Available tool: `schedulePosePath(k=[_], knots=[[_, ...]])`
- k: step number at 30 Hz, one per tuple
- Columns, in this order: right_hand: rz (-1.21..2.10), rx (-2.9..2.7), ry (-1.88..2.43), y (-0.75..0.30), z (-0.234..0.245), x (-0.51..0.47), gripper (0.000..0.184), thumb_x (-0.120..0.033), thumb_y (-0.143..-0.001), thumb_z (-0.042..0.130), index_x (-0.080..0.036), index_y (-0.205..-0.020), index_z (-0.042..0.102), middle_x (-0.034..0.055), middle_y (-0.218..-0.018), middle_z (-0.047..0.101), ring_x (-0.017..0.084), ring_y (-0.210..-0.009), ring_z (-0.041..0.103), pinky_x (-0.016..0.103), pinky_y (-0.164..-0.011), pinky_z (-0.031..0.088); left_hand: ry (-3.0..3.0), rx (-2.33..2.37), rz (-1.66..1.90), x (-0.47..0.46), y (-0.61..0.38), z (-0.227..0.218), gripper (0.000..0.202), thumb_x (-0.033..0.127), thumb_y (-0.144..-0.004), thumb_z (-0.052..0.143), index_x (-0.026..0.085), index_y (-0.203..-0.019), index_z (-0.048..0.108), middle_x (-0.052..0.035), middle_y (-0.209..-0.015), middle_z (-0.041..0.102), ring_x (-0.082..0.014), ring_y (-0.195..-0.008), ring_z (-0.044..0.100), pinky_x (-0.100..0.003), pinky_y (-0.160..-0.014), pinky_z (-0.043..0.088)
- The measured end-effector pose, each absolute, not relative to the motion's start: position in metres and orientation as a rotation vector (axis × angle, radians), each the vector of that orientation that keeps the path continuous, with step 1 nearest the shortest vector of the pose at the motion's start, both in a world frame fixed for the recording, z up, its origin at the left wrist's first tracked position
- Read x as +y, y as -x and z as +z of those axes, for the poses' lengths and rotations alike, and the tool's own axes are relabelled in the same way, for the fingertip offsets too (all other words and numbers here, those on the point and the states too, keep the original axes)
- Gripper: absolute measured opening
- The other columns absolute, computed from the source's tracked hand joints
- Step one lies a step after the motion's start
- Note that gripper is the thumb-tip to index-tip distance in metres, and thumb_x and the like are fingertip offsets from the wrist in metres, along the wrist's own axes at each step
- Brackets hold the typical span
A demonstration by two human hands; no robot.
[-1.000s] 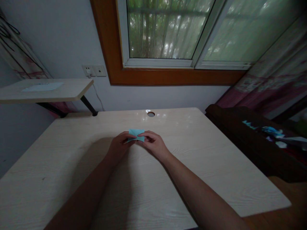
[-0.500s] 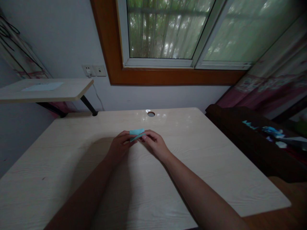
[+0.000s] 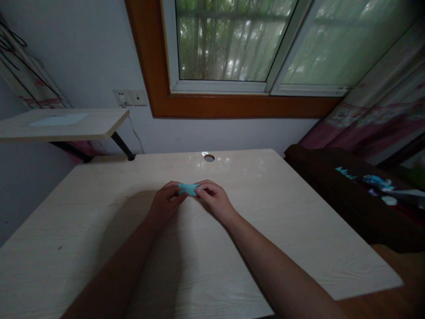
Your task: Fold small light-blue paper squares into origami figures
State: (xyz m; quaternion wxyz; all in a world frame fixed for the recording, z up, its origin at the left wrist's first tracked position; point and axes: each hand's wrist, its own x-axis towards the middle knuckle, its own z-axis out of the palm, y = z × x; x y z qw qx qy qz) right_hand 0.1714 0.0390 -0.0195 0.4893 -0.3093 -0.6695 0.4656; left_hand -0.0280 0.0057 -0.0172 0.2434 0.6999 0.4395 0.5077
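Observation:
A small turquoise piece of folded paper [image 3: 187, 189] is stretched between my two hands, a little above the pale wood-grain desk [image 3: 259, 221]. My left hand [image 3: 167, 198] pinches its left end between thumb and fingers. At the right end, my right hand [image 3: 214, 195] grips it with the thumb on the near face and the fingers behind. The paper's broad face is turned towards me, and its two ends are partly covered by my fingers.
A raised shelf [image 3: 66, 128] on black legs stands at the desk's back left, with a pale sheet [image 3: 59, 119] on it. The desk has a round cable hole [image 3: 209, 158] near its back edge. A dark bench [image 3: 332, 190] holding assorted items is at the right.
The paper showed two separate flaps with a gap between them half a second ago. Now the flaps lie together as one flat strip, with my right thumb pressed on it.

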Motion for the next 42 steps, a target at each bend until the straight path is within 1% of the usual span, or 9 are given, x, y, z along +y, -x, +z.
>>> schedulePosePath(k=[6,11,14,16,20,26,29,35,42], knots=[[1.155,-1.616,0.814,-0.171,-0.025,0.039,0.019,-0.039,-0.084,0.069,-0.021,-0.084,0.071,0.0042,-0.086,0.066,0.017,-0.077,0.059,0.029,-0.071,0.046,-1.698,1.158,1.378,0.005,0.027,-0.025,0.017,0.032,-0.083,0.069,0.017,-0.081,0.061,-0.0041,-0.088,0.063,-0.0145,-0.079,0.061,-0.026,-0.073,0.052],[1.262,-1.538,0.856,-0.17,-0.027,0.037,0.022,-0.041,-0.081,0.071,-0.019,-0.087,0.068,-0.0002,-0.072,0.061,0.013,-0.064,0.053,0.026,-0.061,0.041,-1.518,1.121,1.448,0.005,0.023,-0.031,0.028,0.031,-0.078,0.074,0.02,-0.094,0.054,0.0007,-0.085,0.06,-0.0125,-0.073,0.063,-0.028,-0.071,0.057],[1.291,-1.516,0.868,-0.169,-0.024,0.036,0.023,-0.04,-0.081,0.071,-0.019,-0.087,0.066,-0.0025,-0.066,0.057,0.012,-0.059,0.049,0.024,-0.056,0.038,-1.536,1.119,1.467,0.005,0.023,-0.032,0.038,0.031,-0.078,0.074,0.022,-0.11,0.055,-0.0005,-0.092,0.061,-0.0122,-0.075,0.063,-0.027,-0.071,0.057],[1.302,-1.503,0.864,-0.169,-0.023,0.035,0.022,-0.039,-0.08,0.071,-0.019,-0.087,0.065,-0.0026,-0.066,0.057,0.011,-0.059,0.051,0.024,-0.056,0.038,-1.571,1.127,1.411,0.005,0.024,-0.032,0.039,0.031,-0.081,0.071,0.023,-0.115,0.057,-0.0024,-0.097,0.063,-0.0134,-0.079,0.064,-0.028,-0.074,0.058],[1.356,-1.457,0.849,-0.168,-0.021,0.035,0.025,-0.041,-0.079,0.072,-0.019,-0.086,0.063,-0.002,-0.067,0.059,0.012,-0.062,0.056,0.025,-0.059,0.045,-1.647,1.15,1.309,0.005,0.027,-0.032,0.025,0.033,-0.084,0.067,0.022,-0.106,0.067,-0.0046,-0.099,0.065,-0.0165,-0.085,0.065,-0.03,-0.077,0.058],[1.418,-1.385,0.829,-0.166,-0.019,0.033,0.028,-0.043,-0.077,0.074,-0.02,-0.086,0.061,-0.0035,-0.066,0.057,0.011,-0.059,0.054,0.027,-0.06,0.053,-1.675,1.177,1.308,0.005,0.026,-0.029,0.023,0.032,-0.084,0.068,0.022,-0.105,0.068,-0.0044,-0.097,0.067,-0.0161,-0.083,0.066,-0.03,-0.076,0.057],[1.396,-1.4,0.833,-0.166,-0.02,0.034,0.027,-0.043,-0.077,0.074,-0.02,-0.085,0.061,-0.0031,-0.066,0.058,0.012,-0.06,0.054,0.027,-0.06,0.053,-1.692,1.199,1.291,0.004,0.025,-0.025,0.023,0.032,-0.084,0.067,0.022,-0.105,0.067,-0.0043,-0.096,0.068,-0.0154,-0.082,0.065,-0.028,-0.076,0.056],[1.34,-1.442,0.839,-0.168,-0.024,0.036,0.025,-0.041,-0.08,0.072,-0.02,-0.086,0.062,-0.0021,-0.067,0.06,0.012,-0.062,0.058,0.026,-0.058,0.048,-1.748,1.288,1.271,0.002,0.024,-0.02,0.02,0.03,-0.083,0.068,0.021,-0.102,0.068,-0.0034,-0.092,0.069,-0.0143,-0.079,0.064,-0.025,-0.072,0.053],[1.357,-1.422,0.802,-0.167,-0.023,0.037,0.023,-0.038,-0.08,0.072,-0.02,-0.091,0.061,-0.0022,-0.07,0.062,0.012,-0.064,0.059,0.026,-0.061,0.049,-1.756,1.298,1.277,0.003,0.024,-0.022,0.021,0.031,-0.083,0.068,0.021,-0.102,0.068,-0.0044,-0.095,0.07,-0.0161,-0.081,0.066,-0.026,-0.073,0.053]])
